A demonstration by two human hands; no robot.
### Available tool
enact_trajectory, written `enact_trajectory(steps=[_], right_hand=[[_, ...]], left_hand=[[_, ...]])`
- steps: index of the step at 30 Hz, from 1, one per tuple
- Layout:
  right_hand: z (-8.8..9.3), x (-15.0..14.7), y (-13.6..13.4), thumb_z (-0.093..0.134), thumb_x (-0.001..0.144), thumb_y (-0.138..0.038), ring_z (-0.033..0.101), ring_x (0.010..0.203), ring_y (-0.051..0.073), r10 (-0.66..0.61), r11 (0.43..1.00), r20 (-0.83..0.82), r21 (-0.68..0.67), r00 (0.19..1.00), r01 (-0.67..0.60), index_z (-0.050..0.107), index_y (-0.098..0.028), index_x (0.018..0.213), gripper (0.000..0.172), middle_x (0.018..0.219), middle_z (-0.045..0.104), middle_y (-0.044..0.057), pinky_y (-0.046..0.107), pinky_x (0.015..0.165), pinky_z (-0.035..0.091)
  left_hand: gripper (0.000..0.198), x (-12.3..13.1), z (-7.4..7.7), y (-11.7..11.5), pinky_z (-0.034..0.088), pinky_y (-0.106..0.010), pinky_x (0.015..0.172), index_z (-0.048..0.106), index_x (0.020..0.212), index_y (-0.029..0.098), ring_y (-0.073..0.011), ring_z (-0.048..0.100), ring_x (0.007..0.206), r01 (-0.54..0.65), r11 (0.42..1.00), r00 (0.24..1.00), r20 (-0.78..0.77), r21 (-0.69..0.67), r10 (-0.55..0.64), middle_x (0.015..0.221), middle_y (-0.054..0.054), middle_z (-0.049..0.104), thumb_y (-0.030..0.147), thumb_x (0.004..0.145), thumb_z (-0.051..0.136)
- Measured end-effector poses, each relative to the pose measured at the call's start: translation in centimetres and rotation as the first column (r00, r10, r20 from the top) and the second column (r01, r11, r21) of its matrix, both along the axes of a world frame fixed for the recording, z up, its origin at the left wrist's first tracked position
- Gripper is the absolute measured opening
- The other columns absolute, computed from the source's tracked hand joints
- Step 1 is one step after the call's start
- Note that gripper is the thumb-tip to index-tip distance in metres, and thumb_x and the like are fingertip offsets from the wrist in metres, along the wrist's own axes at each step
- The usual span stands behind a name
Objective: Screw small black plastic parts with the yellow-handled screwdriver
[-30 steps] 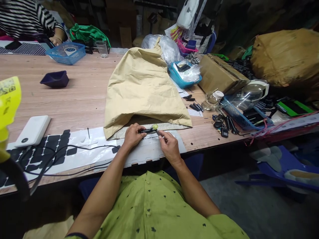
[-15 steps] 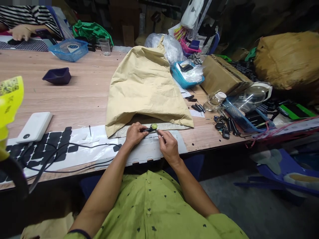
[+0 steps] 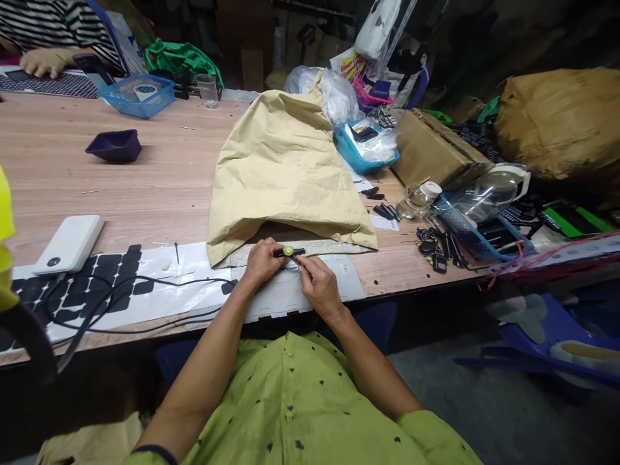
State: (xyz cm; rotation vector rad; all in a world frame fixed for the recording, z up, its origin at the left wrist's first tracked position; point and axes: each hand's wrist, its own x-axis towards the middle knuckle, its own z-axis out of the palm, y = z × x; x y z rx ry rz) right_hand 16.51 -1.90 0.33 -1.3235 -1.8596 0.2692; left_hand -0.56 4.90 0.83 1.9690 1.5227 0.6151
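Right hand (image 3: 320, 284) and green disc (image 3: 289, 250) shifted toward left hand (image 3: 263, 261)

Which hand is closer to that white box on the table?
The left. Your left hand is to the right of the white box; your right hand is farther right.

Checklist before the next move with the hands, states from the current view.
1. Left hand has the black piece pinched: ok.
2. Right hand has the slim dark piece in its fingertips: ok.
3. How the round green piece is fixed: cannot tell, too small.
4. Tan bag not draped over the hands: ok, they are in front of it.
5. Black cable clear of the left forearm: cannot tell, it runs up to it in the picture.
6. Co-worker's hand away from the work: ok, at the far left of the table.
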Motion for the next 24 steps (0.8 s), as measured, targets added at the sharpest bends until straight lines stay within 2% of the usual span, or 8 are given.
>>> enact_trajectory(steps=[3, 7, 13, 18, 24], right_hand=[[0.0, 0.6, 0.3, 0.048, 0.096, -0.018, 0.07, 0.095, 0.021, -0.041, 0.999, 0.025, -0.016, 0.999, 0.041, 0.074, -0.022, 0.117, 0.034, 0.1, 0.075, 0.009, 0.033, 0.087, 0.058], [0.1, 2.5, 0.9, 0.049, 0.094, -0.017, 0.067, 0.095, 0.022, -0.187, 0.982, 0.083, 0.008, 0.979, 0.187, 0.075, -0.025, 0.117, 0.035, 0.1, 0.073, 0.008, 0.034, 0.087, 0.055], [-1.5, 5.0, 2.1, 0.05, 0.09, -0.011, 0.059, 0.085, 0.023, -0.42, 0.907, 0.237, 0.089, 0.876, 0.411, 0.077, -0.023, 0.108, 0.034, 0.091, 0.069, 0.009, 0.034, 0.08, 0.048], [-2.3, 4.9, 2.1, 0.05, 0.09, -0.01, 0.054, 0.086, 0.024, -0.452, 0.89, 0.293, 0.079, 0.843, 0.45, 0.075, -0.021, 0.109, 0.033, 0.092, 0.065, 0.01, 0.034, 0.076, 0.043], [-2.4, 4.4, 2.0, 0.049, 0.091, -0.011, 0.052, 0.088, 0.025, -0.454, 0.887, 0.321, 0.072, 0.831, 0.456, 0.073, -0.021, 0.111, 0.032, 0.093, 0.064, 0.01, 0.034, 0.076, 0.041]], left_hand=[[0.021, 0.0, -0.1, 0.0, 0.05, -0.037, 0.085, 0.082, 0.096, 0.028, -0.0244, 0.061, 0.094, -0.001, 1.0, 1.0, 0.007, -0.005, 0.001, 0.09, -0.003, 0.069, 0.028, 0.078, 0.07], [0.022, -0.1, -0.2, 0.1, 0.05, -0.038, 0.086, 0.081, 0.099, 0.028, -0.0249, 0.061, 0.095, 0.002, 1.0, 1.0, 0.006, -0.002, -0.002, 0.091, -0.003, 0.069, 0.03, 0.079, 0.07], [0.025, -0.4, 0.2, 0.0, 0.047, -0.038, 0.086, 0.078, 0.099, 0.025, -0.024, 0.06, 0.093, 0.025, 0.999, 1.0, 0.001, -0.024, -0.025, 0.093, -0.004, 0.068, 0.035, 0.093, 0.056], [0.039, -0.3, 0.2, 0.0, 0.044, -0.035, 0.085, 0.063, 0.074, 0.022, -0.0202, 0.057, 0.084, 0.004, 1.0, 0.999, -0.053, -0.009, -0.004, 0.087, -0.003, 0.064, 0.034, 0.102, 0.04], [0.04, -0.2, 0.3, -0.2, 0.042, -0.035, 0.083, 0.055, 0.07, 0.023, -0.0199, 0.055, 0.082, -0.026, 1.0, 0.996, -0.081, -0.008, 0.026, 0.085, -0.003, 0.061, 0.031, 0.104, 0.035]])
